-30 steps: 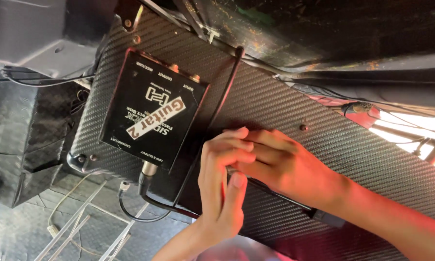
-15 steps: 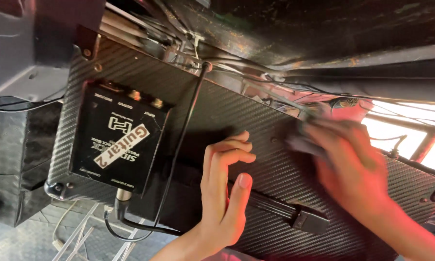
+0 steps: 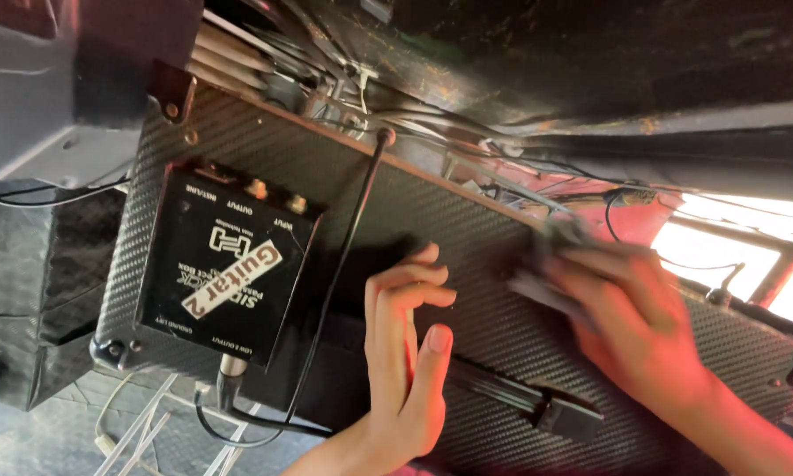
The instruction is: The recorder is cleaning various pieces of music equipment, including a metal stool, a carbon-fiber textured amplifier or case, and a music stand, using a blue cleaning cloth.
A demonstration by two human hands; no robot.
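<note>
My left hand (image 3: 405, 361) lies flat against a carbon-weave panel (image 3: 467, 229), fingers together and pointing up, holding nothing. It rests just right of a thin black cable (image 3: 339, 273) that runs down the panel. My right hand (image 3: 634, 326) is blurred with motion near the panel's upper edge, its fingers around a small grey object (image 3: 542, 269) that is too blurred to identify. A black box (image 3: 224, 269) with a white diagonal label strip is mounted on the panel, left of my left hand.
A plug and dark cable (image 3: 229, 388) leave the box's lower side. A black bar with a bracket (image 3: 537, 401) runs along the panel below my hands. Tangled wires (image 3: 352, 97) and dark metal lie above. A grey casing (image 3: 52, 97) sits at upper left.
My right hand left its place beside my left hand and moved right and up to the panel's edge, carrying the grey object. My left hand stayed flat on the panel.
</note>
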